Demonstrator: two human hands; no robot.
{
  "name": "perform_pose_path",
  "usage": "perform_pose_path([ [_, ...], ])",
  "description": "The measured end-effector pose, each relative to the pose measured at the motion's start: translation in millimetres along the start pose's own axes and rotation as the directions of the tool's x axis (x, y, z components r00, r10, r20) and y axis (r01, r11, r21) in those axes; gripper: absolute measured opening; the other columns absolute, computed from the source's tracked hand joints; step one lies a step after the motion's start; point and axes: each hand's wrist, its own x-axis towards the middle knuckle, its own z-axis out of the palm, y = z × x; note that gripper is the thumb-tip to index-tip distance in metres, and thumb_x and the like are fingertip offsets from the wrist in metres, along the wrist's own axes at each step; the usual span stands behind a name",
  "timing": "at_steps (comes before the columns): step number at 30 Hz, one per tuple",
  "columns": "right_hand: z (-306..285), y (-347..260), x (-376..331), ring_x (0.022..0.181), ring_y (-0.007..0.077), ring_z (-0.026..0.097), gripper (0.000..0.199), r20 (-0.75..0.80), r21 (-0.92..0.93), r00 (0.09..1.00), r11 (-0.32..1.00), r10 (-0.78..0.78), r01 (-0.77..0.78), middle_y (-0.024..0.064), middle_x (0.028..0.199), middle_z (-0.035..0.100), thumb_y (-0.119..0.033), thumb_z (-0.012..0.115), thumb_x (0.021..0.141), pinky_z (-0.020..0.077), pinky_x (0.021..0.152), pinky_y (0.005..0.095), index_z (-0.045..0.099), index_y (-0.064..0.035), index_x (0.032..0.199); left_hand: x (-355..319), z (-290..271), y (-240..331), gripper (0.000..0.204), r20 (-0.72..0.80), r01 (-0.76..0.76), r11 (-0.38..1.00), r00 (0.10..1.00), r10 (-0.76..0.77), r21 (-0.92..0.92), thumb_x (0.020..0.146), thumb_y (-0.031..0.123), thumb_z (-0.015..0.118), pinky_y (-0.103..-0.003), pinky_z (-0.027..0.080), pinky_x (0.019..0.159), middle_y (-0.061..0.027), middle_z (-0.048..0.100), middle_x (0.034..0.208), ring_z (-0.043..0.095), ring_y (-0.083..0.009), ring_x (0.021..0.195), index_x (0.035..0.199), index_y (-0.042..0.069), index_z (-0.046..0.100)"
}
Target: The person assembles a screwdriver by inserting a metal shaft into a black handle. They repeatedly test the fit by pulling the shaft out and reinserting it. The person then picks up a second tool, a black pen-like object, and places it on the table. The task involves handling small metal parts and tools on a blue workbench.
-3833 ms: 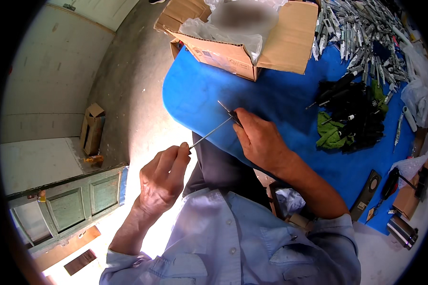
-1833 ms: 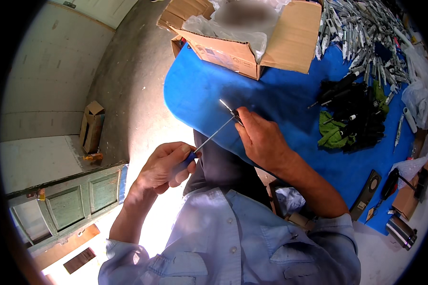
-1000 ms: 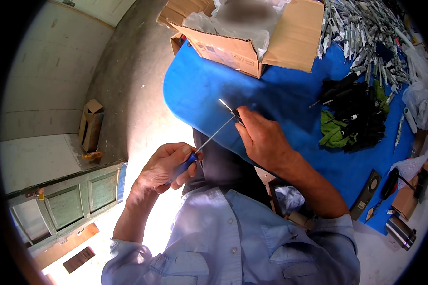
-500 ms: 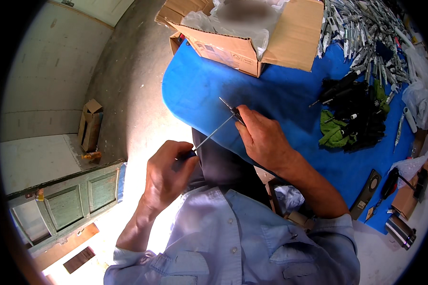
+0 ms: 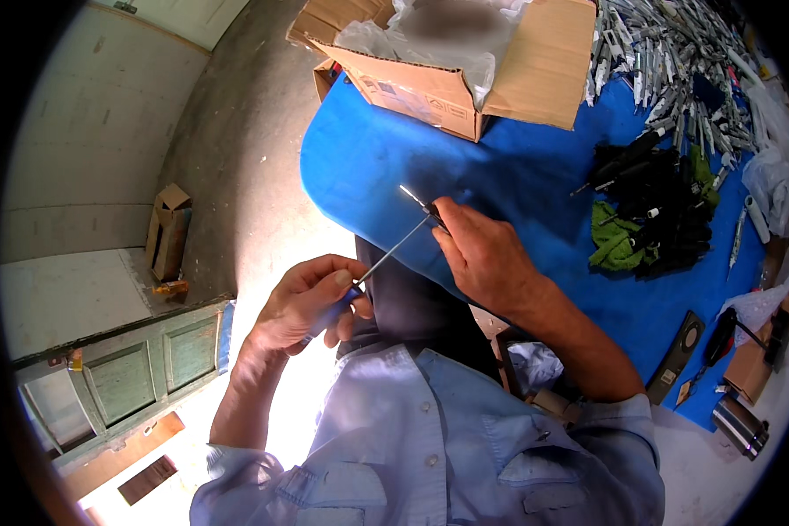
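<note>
My left hand (image 5: pixel 291 305) is closed round the blue handle of a screwdriver (image 5: pixel 394 248), and its long thin shaft slants up to the right. The screwdriver's tip meets a small black part with a thin metal rod (image 5: pixel 416 197). That part is pinched between the thumb and fingers of my right hand (image 5: pixel 489 259), which hides much of it. The rod points up and to the left, over the near edge of a blue-covered table (image 5: pixel 377 175). Exactly where the tip touches the part is too small to make out.
An open cardboard box (image 5: pixel 421 96) with clear plastic inside stands at the table's far side. To the right lie a heap of grey pen-like parts (image 5: pixel 666 66), black handle-like pieces (image 5: pixel 666 219) on a green cloth (image 5: pixel 612 241), a black-and-red tool (image 5: pixel 719 337) and a metal cylinder (image 5: pixel 738 427).
My left hand has rolled round the screwdriver handle, its palm now turned upward with more of the blue handle showing. The part in my right hand has barely shifted.
</note>
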Motion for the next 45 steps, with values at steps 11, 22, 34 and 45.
perform_pose_path([
  [11,-3,-2,1,0.080,0.0454,0.064,0.028,-0.009,0.020,1.000,1.000,0.020,-0.020,0.0232,0.091,0.064,-0.002,0.065,0.094,0.0514,0.065,0.0493,0.054,0.0024,0.120,-10,20,-10,0.021,-0.090,-0.295,0.635,0.861,0.501,0.714,0.089,-0.002,0.072,-0.029,0.058,0.067,-0.0103,0.071,0.091,0.069,-0.0137,0.077,0.108,-0.004,0.063],
  [22,-3,-2,1,0.078,0.0437,0.065,0.029,-0.001,-0.011,1.000,1.000,-0.015,0.015,0.0217,0.090,0.064,-0.003,0.064,0.095,0.0522,0.064,0.0484,0.054,0.0024,0.122,3,-2,0,0.027,0.027,0.045,0.999,0.999,-0.044,-0.030,0.103,0.015,0.057,-0.023,0.049,0.046,-0.0116,0.071,0.081,0.062,-0.0132,0.054,0.118,-0.006,0.061],
  [34,-1,6,1,0.082,0.0477,0.063,0.025,-0.063,0.063,0.998,0.998,-0.027,0.031,0.0258,0.092,0.064,-0.006,0.062,0.096,0.0514,0.067,0.0533,0.053,0.0044,0.118,-2,21,-1,0.031,-0.109,-0.146,0.940,0.976,0.187,0.308,0.086,0.001,0.075,-0.026,0.059,0.062,-0.0092,0.066,0.094,0.065,-0.0120,0.075,0.112,-0.004,0.059],
  [45,0,2,1,0.077,0.0450,0.063,0.025,-0.028,0.018,0.999,0.999,-0.035,0.035,0.0223,0.087,0.062,-0.006,0.062,0.097,0.0502,0.064,0.0522,0.051,0.0028,0.117,-2,4,4,0.035,-0.001,-0.016,1.000,1.000,0.016,-0.006,0.099,0.013,0.063,-0.026,0.056,0.053,-0.0192,0.071,0.090,0.069,-0.0150,0.063,0.125,-0.009,0.058],
])
